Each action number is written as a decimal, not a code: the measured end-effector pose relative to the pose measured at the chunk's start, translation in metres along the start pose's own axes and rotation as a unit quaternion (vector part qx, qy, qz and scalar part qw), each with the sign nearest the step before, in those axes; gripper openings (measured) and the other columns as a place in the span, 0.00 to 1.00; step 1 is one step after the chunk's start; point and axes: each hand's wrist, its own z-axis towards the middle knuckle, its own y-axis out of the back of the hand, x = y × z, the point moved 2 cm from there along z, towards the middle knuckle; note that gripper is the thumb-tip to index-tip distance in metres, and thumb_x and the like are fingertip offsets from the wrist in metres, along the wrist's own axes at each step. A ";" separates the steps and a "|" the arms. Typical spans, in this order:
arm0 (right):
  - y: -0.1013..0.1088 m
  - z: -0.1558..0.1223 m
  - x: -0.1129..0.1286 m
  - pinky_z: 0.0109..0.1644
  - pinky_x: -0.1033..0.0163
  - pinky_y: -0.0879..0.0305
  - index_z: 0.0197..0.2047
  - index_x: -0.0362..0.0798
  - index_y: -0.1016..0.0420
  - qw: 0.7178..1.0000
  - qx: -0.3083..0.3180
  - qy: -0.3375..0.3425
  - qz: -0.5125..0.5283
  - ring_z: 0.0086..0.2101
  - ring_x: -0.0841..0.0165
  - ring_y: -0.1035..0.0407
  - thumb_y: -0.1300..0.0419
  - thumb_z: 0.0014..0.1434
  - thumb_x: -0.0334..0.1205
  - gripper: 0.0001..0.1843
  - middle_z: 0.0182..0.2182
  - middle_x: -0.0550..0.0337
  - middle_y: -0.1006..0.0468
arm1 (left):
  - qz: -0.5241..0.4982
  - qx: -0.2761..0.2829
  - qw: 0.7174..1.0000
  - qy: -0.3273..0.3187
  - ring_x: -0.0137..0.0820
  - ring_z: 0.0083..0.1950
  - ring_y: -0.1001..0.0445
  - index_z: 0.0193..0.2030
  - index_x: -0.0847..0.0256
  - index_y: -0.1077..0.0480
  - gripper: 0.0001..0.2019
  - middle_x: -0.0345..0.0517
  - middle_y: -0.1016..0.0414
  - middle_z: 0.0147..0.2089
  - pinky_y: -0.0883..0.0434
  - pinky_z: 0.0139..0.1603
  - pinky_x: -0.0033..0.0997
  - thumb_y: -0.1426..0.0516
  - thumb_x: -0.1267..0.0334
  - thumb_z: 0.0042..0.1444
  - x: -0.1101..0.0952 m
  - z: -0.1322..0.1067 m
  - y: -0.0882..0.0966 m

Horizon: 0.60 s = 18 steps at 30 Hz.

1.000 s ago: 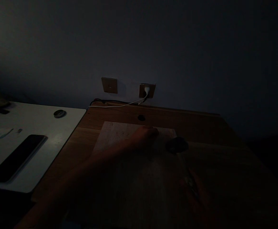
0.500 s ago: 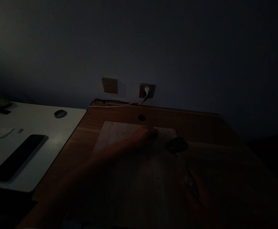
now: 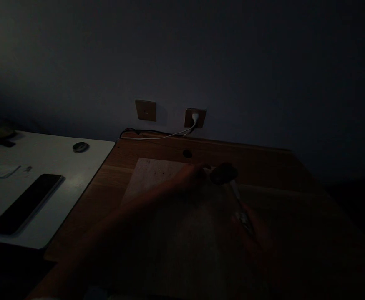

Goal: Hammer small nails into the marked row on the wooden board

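In the dim light my right hand is wrapped round the handle of a hammer with a dark, rounded head. The hammer head is raised close to the fingers of my left hand. That hand rests near the far right part of a pale wooden board, its fingers closed in a pinch. Whatever they hold is too dark and small to make out. Several small dark dots mark the board's far left part.
The board lies on a brown wooden table against the wall. To the left, a white table bears a phone and a small round object. A white plug with a cable sits in a wall socket.
My right hand and the hammer have moved up and left, bringing the head nearer my left hand. My left hand stays at nearly the same place on the board.
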 end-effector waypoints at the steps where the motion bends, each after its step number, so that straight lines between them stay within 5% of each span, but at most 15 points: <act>1: -0.002 0.002 0.002 0.61 0.48 0.31 0.66 0.51 0.30 1.000 0.002 -0.002 0.005 0.58 0.52 0.28 0.47 0.62 0.62 0.36 0.59 0.50 0.21 | 0.004 -0.003 1.000 -0.006 0.32 0.41 0.21 0.59 0.62 0.30 0.23 0.46 0.19 0.42 0.28 0.44 0.29 0.39 0.72 0.55 0.000 0.000 0.000; 6: -0.011 0.006 -0.001 0.66 0.43 0.37 0.67 0.48 0.31 0.998 0.059 -0.003 0.001 0.62 0.49 0.31 0.45 0.58 0.64 0.40 0.62 0.48 0.25 | -0.001 -0.021 1.000 -0.007 0.31 0.39 0.21 0.59 0.62 0.30 0.24 0.45 0.19 0.41 0.29 0.41 0.27 0.40 0.74 0.54 0.001 0.000 0.001; 13: -0.023 0.004 -0.009 0.69 0.45 0.41 0.67 0.50 0.33 0.999 0.026 -0.015 0.040 0.63 0.52 0.33 0.47 0.61 0.62 0.37 0.64 0.49 0.26 | -0.015 -0.013 1.000 -0.002 0.32 0.41 0.21 0.58 0.63 0.31 0.25 0.47 0.19 0.43 0.29 0.43 0.29 0.40 0.77 0.52 -0.001 -0.001 0.000; 18: -0.019 -0.009 -0.005 0.67 0.47 0.37 0.67 0.51 0.32 0.998 0.002 -0.016 0.059 0.61 0.52 0.31 0.48 0.62 0.61 0.35 0.61 0.51 0.24 | 0.016 0.026 1.000 0.001 0.31 0.41 0.23 0.52 0.64 0.28 0.18 0.48 0.21 0.45 0.30 0.41 0.28 0.38 0.73 0.52 -0.012 -0.009 0.024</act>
